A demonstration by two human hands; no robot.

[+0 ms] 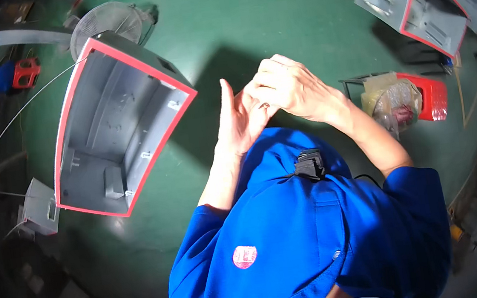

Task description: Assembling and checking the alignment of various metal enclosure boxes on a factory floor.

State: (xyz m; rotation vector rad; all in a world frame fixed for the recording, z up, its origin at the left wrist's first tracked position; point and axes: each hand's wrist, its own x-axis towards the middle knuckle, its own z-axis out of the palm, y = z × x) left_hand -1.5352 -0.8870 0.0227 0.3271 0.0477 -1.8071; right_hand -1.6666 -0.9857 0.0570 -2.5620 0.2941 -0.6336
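Observation:
My left hand [236,119] is raised in front of my chest, fingers straight and pointing up, palm turned toward my right hand. My right hand [285,85] is curled over the left one's fingertips, touching them; whether anything small is pinched between them is hidden. Both hands hover above the green floor [269,18], above my blue work shirt [299,243]. A large grey metal box with a red rim [118,128] lies open on the floor to the left of my hands, out of reach of either.
A second grey box with a red rim [412,2] lies at the upper right. A red crate [433,96] with a clear plastic bag [395,101] sits right of my hands. A round fan [107,21], a thin cable [17,112] and a small grey box [38,208] lie on the left.

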